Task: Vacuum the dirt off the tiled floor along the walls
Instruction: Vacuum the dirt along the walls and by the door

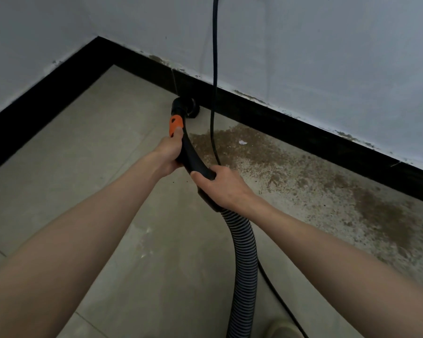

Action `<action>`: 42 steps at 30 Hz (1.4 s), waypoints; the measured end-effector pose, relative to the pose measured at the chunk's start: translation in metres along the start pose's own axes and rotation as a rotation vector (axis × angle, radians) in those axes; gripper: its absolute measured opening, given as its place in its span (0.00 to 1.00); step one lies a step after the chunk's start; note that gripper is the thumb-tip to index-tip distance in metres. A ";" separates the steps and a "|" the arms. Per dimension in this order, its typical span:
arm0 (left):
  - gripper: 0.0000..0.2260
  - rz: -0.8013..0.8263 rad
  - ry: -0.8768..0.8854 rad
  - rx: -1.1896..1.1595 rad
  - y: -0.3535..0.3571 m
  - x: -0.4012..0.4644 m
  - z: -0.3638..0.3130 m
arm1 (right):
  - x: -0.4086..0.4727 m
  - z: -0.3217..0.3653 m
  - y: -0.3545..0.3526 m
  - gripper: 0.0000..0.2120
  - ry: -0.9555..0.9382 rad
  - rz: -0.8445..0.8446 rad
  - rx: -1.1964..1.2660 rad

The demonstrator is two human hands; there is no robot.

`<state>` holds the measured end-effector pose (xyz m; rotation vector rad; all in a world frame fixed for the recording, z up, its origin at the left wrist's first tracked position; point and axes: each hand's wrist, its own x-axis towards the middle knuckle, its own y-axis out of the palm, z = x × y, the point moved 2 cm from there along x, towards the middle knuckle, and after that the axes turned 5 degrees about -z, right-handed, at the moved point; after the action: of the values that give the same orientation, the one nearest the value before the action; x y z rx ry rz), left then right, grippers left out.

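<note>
Here, both hands — left (167, 152), right (220, 189) — curled around wand (189, 152) | nozzle (185, 106) at skirting (303, 128) | best swept slowly rightward through dirt (266, 157)

- We see a tiled floor (88, 152), grey.
- Brown dirt (291, 172) lies along the skirting (303, 128).
- A nozzle (188, 107), cord (214, 147) and paper scrap (242, 142) lie on it.

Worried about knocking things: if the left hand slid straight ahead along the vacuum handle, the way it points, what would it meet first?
Probably the orange collar its thumb already touches, then the black nozzle against the black skirting board. The left hand has little free way ahead, though depth is uncertain.
</note>
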<state>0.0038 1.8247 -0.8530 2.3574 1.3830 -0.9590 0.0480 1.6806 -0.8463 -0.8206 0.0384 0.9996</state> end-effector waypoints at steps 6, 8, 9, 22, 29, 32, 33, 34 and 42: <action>0.24 0.043 0.003 -0.006 0.025 -0.006 0.012 | -0.014 -0.020 -0.014 0.18 0.025 -0.048 -0.047; 0.24 0.057 0.004 -0.011 0.032 -0.011 0.019 | -0.024 -0.027 -0.017 0.18 0.052 -0.052 -0.044; 0.24 0.062 0.006 -0.012 0.036 -0.014 0.022 | -0.029 -0.031 -0.017 0.17 0.064 -0.061 -0.045; 0.23 0.189 -0.028 0.108 0.067 -0.052 0.035 | -0.083 -0.047 -0.030 0.19 0.187 -0.155 -0.004; 0.19 0.207 -0.036 0.090 0.081 -0.067 0.036 | -0.097 -0.050 -0.040 0.19 0.219 -0.208 -0.010; 0.21 0.240 -0.053 0.094 0.083 -0.072 0.037 | -0.103 -0.051 -0.041 0.19 0.228 -0.225 -0.020; 0.22 0.247 -0.055 0.099 0.084 -0.073 0.038 | -0.105 -0.051 -0.041 0.19 0.231 -0.225 -0.016; 0.23 0.250 -0.053 0.103 0.084 -0.075 0.038 | -0.106 -0.051 -0.040 0.19 0.235 -0.224 -0.006; 0.23 0.211 0.019 0.092 0.068 -0.072 0.031 | -0.102 -0.039 -0.030 0.19 0.193 -0.218 0.034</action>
<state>0.0242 1.7238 -0.8377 2.5236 1.0904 -0.9603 0.0259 1.5739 -0.8169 -0.8680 0.1288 0.7113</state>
